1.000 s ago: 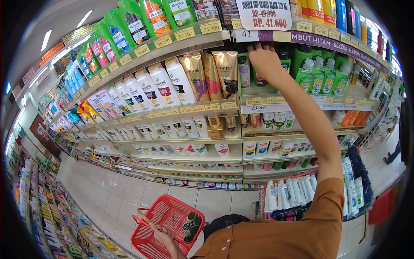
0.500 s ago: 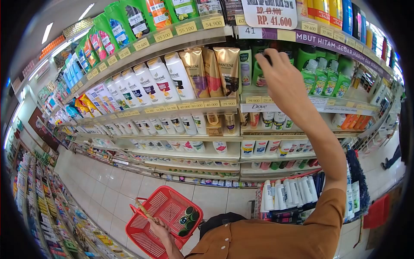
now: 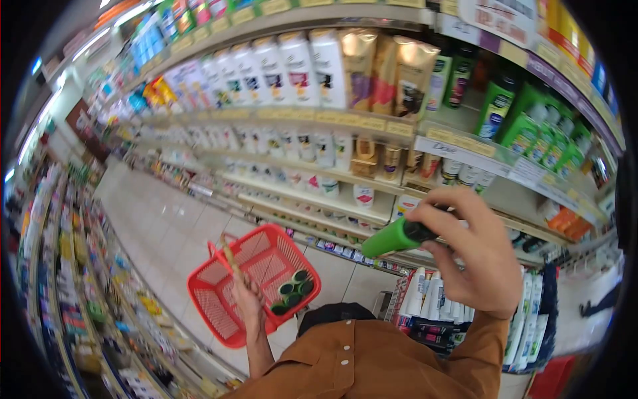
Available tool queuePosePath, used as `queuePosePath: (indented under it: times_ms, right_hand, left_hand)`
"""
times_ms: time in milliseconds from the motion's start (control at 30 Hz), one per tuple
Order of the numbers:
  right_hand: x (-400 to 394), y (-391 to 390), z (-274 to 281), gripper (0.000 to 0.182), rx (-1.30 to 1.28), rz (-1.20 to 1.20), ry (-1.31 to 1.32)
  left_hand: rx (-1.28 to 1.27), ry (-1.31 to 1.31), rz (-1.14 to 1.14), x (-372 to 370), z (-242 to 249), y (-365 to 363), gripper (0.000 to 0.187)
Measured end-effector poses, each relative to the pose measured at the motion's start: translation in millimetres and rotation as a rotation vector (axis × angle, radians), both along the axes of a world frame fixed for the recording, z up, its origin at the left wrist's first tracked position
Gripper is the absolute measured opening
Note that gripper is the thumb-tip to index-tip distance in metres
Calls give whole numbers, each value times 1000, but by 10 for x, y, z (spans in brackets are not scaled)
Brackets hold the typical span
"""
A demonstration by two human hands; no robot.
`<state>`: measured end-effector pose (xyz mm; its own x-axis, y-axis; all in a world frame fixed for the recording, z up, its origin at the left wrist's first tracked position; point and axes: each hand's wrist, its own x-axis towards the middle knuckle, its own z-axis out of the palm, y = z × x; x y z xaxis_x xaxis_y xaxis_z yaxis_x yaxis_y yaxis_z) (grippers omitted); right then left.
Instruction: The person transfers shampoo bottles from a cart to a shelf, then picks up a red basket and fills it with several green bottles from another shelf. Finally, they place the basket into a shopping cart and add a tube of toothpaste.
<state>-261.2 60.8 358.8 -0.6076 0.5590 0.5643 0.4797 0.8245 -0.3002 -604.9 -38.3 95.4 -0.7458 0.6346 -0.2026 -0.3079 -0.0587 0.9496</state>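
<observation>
My right hand [image 3: 482, 256] grips a green shampoo bottle [image 3: 389, 239] by its black cap end. The bottle is tilted, its green body pointing left, and it hangs in front of the lower shelves. Down at the left, my left hand [image 3: 247, 296] is closed around the handle of a red shopping basket [image 3: 214, 326]. Several green and dark bottles [image 3: 287, 300] are inside the basket, bunched at its right side.
Shelves ahead hold white shampoo bottles [image 3: 296, 66], gold tubes [image 3: 415, 73] and green bottles [image 3: 497, 106]. At lower right stands a display of white bottles [image 3: 432, 296]. Another stocked shelf [image 3: 73, 286] lines the left side of the tiled aisle floor [image 3: 143, 213].
My right hand has come down and away from the upper shelf, bringing out a green shampoo bottle. The view has tilted. My left hand still holds the basket.
</observation>
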Motion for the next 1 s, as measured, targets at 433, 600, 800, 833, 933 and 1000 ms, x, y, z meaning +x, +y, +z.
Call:
queuePosePath:
  times_ms: [433, 600, 800, 833, 933, 1000]
  right_hand:
    - [-1238, 69, -1442, 37, -290, 342, 165]
    - [-1790, 1, -2226, 39, -397, 383, 113]
    - [-2208, -100, -3205, 38, -314, 432, -207]
    - [-2245, -93, -3327, 38, -285, 444, -256]
    - [-2332, 9, -3709, 39, -298, 615, -266]
    - [-2364, 5, -3781, 40, -332, 665, -342]
  left_hand:
    - [160, -79, -229, 307, 515, 40, 43]
    - [140, -99, -262, 366, 529, 75, 44]
    - [119, -104, -284, 354, 458, 115, 44]
    - [117, -108, -279, 345, 439, 122, 44]
    - [118, -127, -281, 312, 366, 121, 43]
    - [121, -132, -286, 289, 334, 140, 42]
